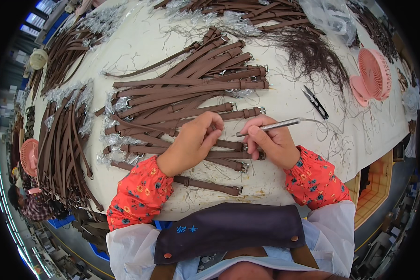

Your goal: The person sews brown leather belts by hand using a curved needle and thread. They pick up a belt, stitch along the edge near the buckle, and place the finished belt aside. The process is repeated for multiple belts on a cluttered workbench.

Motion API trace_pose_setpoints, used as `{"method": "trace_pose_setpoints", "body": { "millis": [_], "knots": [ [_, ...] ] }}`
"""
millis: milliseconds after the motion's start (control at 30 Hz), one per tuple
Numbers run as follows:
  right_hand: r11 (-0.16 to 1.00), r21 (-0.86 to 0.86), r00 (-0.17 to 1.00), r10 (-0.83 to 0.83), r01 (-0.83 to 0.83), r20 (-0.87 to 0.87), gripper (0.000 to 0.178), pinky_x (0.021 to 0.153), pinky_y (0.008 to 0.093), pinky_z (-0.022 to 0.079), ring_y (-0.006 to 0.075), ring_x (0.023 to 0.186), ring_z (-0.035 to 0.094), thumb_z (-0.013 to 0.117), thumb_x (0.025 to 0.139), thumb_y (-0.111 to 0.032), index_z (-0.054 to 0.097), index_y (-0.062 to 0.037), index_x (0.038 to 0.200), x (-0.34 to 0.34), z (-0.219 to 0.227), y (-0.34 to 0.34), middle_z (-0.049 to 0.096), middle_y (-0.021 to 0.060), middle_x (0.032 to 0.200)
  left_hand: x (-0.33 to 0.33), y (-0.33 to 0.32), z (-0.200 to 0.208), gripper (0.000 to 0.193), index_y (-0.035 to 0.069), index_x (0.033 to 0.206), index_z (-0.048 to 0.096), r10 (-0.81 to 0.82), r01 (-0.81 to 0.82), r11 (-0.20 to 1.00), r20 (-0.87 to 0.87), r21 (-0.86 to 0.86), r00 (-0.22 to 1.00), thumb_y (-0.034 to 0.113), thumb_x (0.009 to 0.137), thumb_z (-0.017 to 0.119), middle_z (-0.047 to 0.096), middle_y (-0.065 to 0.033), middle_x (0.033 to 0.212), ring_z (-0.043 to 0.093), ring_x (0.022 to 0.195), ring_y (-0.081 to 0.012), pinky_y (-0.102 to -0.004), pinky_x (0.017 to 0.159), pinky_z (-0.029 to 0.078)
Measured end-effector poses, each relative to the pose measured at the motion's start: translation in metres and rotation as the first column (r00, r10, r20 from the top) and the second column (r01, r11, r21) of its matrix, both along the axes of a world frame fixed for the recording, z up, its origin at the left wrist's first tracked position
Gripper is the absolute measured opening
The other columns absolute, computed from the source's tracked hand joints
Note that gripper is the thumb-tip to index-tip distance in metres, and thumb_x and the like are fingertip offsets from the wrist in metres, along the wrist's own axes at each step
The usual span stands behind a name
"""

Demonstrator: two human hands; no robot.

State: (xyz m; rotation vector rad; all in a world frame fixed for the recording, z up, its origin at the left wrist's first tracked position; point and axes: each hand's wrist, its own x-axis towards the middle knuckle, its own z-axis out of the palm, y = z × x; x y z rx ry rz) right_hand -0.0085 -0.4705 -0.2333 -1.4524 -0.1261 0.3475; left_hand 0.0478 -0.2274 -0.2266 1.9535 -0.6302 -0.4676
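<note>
My right hand (271, 142) grips a slim metal pen-shaped tool (284, 124) with a thin cord trailing from its back end; its fine tip points left toward my other hand. Fingers curled in toward the thumb, my left hand (191, 142) is closed over the pile of straps; whatever it may pinch is too small to make out. Under and around both hands lie brown straps with metal buckles (196, 88), many with clear plastic film on one end. One brown strap (207, 185) lies by itself closest to me.
Black thread snips (316, 101) lie right of the pile, near a pink fan (374, 74). Dark loose threads (312, 53) heap at the back. More bundled straps (60, 144) lie at the left, by another pink fan (29, 156). A yellow crate (375, 186) stands below the table's right edge.
</note>
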Motion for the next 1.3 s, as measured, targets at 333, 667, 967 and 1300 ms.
{"method": "trace_pose_setpoints", "body": {
  "millis": [333, 667, 967, 1300],
  "knots": [
    [0.75, -0.437, 0.626, 0.04, 0.496, 0.779, 0.023, 0.075, 0.0372, 0.056, 0.0307, 0.087, 0.068, 0.063, 0.096, -0.004, 0.063, -0.0083, 0.119, 0.021, -0.01, -0.004, 0.068, 0.0139, 0.095, 0.002, 0.014, 0.019, 0.013, 0.003, 0.099, 0.073, -0.601, 0.612, 0.786, -0.13, 0.08, 0.789, 0.01, 0.088, 0.074, 0.073, -0.0139, 0.085, 0.069, 0.078, -0.031, -0.0377, 0.073, 0.053],
    [0.891, -0.429, 0.778, 0.163, 0.147, 0.606, 0.041, 0.079, 0.0388, 0.057, 0.0336, 0.094, 0.066, 0.069, 0.087, 0.004, 0.055, -0.0085, 0.123, 0.007, -0.01, 0.006, 0.059, 0.0148, 0.112, -0.007, -0.013, -0.001, 0.037, 0.006, 0.11, 0.063, -0.081, 0.044, 0.996, 0.52, 0.082, 0.851, 0.014, 0.08, 0.082, 0.064, -0.0109, 0.109, 0.058, 0.106, -0.0335, -0.0408, 0.091, 0.046],
    [0.879, -0.464, 0.771, 0.219, 0.111, 0.598, 0.039, 0.078, 0.0371, 0.056, 0.029, 0.093, 0.066, 0.069, 0.087, 0.004, 0.054, -0.0076, 0.121, 0.006, -0.01, 0.006, 0.055, 0.0137, 0.11, 0.008, 0.01, 0.001, 0.028, 0.009, 0.101, 0.067, -0.205, 0.131, 0.965, 0.336, 0.229, 0.919, 0.013, 0.078, 0.082, 0.064, -0.0071, 0.094, 0.058, 0.093, -0.0309, -0.0421, 0.082, 0.044],
    [0.894, -0.4, 0.792, 0.092, 0.201, 0.604, 0.028, 0.079, 0.0335, 0.055, 0.0242, 0.09, 0.067, 0.064, 0.096, -0.003, 0.055, -0.0068, 0.122, 0.007, -0.011, 0.009, 0.063, 0.0112, 0.1, -0.008, -0.006, 0.006, 0.025, 0.007, 0.103, 0.068, -0.195, 0.094, 0.972, 0.513, 0.215, 0.836, 0.009, 0.08, 0.078, 0.064, -0.0089, 0.103, 0.063, 0.099, -0.0308, -0.0428, 0.086, 0.049]
  ]
}}
